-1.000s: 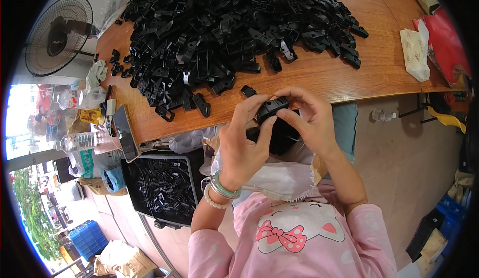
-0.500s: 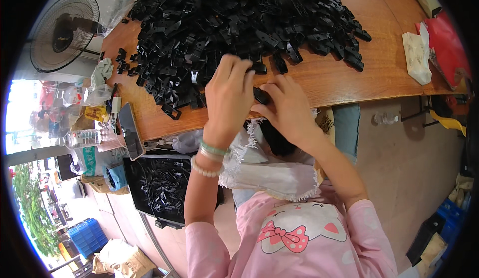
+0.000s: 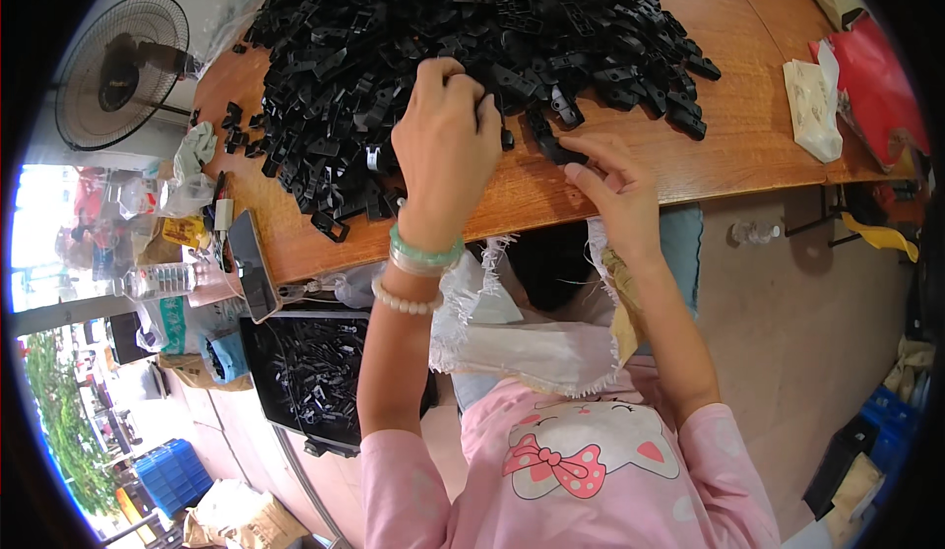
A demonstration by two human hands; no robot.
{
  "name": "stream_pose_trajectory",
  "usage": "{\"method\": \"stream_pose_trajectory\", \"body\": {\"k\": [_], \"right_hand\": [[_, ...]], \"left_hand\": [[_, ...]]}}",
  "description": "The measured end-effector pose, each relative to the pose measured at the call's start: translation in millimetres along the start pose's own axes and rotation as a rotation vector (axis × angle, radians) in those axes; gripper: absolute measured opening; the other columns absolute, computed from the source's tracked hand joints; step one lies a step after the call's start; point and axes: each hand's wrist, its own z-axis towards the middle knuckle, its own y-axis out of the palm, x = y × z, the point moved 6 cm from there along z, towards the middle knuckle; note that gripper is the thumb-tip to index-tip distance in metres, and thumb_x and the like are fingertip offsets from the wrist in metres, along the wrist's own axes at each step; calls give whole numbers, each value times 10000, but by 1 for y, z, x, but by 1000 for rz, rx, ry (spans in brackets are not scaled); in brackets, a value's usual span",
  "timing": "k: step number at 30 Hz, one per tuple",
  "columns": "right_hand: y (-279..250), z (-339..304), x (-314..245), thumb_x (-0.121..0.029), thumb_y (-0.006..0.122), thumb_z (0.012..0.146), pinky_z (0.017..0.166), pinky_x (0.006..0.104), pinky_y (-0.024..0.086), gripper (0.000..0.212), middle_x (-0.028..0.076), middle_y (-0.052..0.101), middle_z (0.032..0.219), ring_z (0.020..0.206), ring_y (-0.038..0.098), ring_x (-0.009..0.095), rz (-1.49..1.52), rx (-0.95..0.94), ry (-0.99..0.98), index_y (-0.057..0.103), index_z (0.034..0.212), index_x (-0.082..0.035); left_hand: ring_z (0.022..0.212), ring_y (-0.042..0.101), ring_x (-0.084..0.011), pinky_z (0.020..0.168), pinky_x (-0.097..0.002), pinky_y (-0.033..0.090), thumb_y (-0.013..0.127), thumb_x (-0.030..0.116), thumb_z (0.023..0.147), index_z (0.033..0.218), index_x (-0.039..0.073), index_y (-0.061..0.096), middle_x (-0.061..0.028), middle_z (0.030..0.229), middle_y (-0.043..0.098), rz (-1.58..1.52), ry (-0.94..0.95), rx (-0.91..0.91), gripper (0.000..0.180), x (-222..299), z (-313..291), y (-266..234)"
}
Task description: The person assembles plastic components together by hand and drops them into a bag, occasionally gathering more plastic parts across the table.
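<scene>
A large heap of small black plastic parts (image 3: 394,96) covers the middle of the wooden table. My left hand (image 3: 445,150), back turned up, reaches over the heap's near edge with its fingers curled down. Whatever those fingertips hold, if anything, is hidden beneath the hand. My right hand (image 3: 622,194) is at the table's front edge, closed on a small curved black plastic part (image 3: 561,152) between thumb and fingers. This part's far end lies against other black pieces at the heap's border. A piece with a silvery surface (image 3: 566,106) rests just beyond it.
Below the table at left stands a black bin (image 3: 258,391) of similar dark parts. A phone (image 3: 256,263) lies at the table's left edge, near plastic bags and a fan (image 3: 120,74). A tissue pack (image 3: 813,106) and a red bag (image 3: 881,91) sit at the right.
My right hand has moved right and slightly down, away from the left, and now pinches a curved black part at the heap's edge. My left hand has shifted slightly up over the heap.
</scene>
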Motion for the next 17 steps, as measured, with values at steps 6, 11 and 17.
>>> {"method": "stream_pose_trajectory", "body": {"k": [6, 11, 17], "right_hand": [[-4, -5, -9, -18, 569, 873, 741, 224, 451, 182, 65, 580, 1013, 873, 563, 119, 122, 63, 36, 641, 1029, 41], [11, -19, -27, 51, 586, 834, 841, 261, 466, 194, 88, 584, 1040, 984, 567, 157, 145, 1, -147, 632, 1023, 46], [15, -24, -29, 67, 582, 830, 870, 277, 482, 226, 132, 543, 1150, 1025, 562, 177, 59, -116, -200, 634, 1042, 10]], "left_hand": [[600, 544, -57, 507, -164, 413, 717, 56, 775, 1026, -7, 473, -46, 763, 588, -1039, -862, -253, 356, -3, -54, 11], [575, 581, -98, 504, -200, 469, 673, 19, 801, 1146, -73, 491, -88, 792, 607, -1245, -1029, -384, 401, 5, -81, 18], [758, 672, -237, 625, -269, 565, 634, -1, 822, 1112, -121, 492, -171, 891, 628, -1438, -1027, -437, 345, 16, -84, 15]]}}
